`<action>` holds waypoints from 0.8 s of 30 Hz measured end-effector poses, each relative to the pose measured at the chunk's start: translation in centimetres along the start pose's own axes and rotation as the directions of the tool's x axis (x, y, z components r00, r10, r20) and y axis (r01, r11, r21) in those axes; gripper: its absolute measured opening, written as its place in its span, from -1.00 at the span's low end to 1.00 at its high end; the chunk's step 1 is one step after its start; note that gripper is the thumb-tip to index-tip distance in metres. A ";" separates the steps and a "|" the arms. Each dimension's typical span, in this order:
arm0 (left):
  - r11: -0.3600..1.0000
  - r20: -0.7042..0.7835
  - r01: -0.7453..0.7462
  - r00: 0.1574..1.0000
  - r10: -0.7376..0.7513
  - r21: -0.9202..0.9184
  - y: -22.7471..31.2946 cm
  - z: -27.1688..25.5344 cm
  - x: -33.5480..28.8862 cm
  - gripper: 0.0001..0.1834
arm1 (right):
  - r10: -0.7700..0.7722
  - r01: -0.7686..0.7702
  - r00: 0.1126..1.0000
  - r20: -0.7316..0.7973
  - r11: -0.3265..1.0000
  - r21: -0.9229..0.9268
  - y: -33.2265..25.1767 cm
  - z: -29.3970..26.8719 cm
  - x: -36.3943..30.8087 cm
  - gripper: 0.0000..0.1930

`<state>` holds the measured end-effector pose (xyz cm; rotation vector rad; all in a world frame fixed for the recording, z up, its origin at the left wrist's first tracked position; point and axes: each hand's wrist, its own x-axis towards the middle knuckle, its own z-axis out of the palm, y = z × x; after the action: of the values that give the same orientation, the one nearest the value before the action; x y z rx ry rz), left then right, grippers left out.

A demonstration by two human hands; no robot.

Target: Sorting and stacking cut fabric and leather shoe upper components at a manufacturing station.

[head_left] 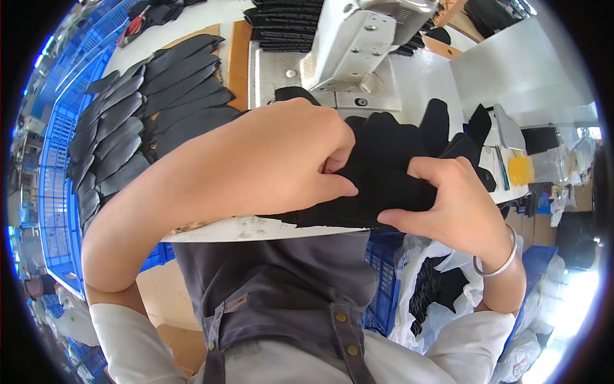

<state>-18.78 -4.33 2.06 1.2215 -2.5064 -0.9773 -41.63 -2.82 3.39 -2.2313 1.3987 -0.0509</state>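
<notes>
Black fabric (387, 163) with rounded, finger-like lobes, looking like a glove, lies at the table's front edge before the sewing machine (358, 51). My left hand (307, 150) reaches across from the left, its fingers curled into the cloth and its thumb stretched along the top. On the right side of the same fabric, my right hand (451, 195) grips with bent fingers, the thumb pressing near the front edge. A metal bangle (499, 262) circles the right wrist. My left hand hides part of the cloth, and several right fingertips are out of sight.
Overlapping black pieces (121, 134) cover the table's left side, beside a blue crate (57, 192). Folded black stacks (284, 25) stand behind. At right are a yellow object (521, 170) and a thin tool (502, 168). A white plastic bag (409, 288) holding black pieces hangs below.
</notes>
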 end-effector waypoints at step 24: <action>0.994 -0.132 -0.097 0.986 0.104 0.056 -0.6 1.4 -1.6 -0.71 | -0.002 0.002 1.000 -0.016 1.000 0.017 -0.4 0.1 -0.1 -0.55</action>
<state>-17.96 -2.72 0.76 1.1222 -2.4726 -0.7865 -41.34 -2.62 3.50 -2.2233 1.3992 -0.0803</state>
